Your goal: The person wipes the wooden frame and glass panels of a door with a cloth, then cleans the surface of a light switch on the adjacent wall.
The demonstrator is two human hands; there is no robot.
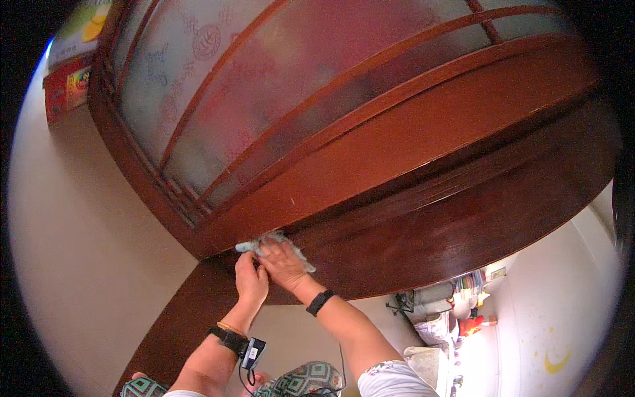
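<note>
A crumpled pale blue-white cloth (297,255) lies against the dark wooden ledge, close to the inner corner where the ledge meets the reddish-brown frame. My right hand (283,266) presses down on the cloth, with its fingers over it and the cloth bunched around them. Just to the left, my left hand (251,279) is closed, its fingertips at the cloth's left end and touching the right hand. Its fingers are partly hidden, but they appear to pinch the cloth's edge. Both wrists wear black bands, and a small black device (254,353) hangs at the left one.
Above the ledge (423,225) stand framed frosted-glass panels (264,86) with a reddish tint. A pale wall (86,218) borders the left side. Red and green boxes (66,86) sit at the upper left. Far below right are assorted household items (440,317) and a bright area.
</note>
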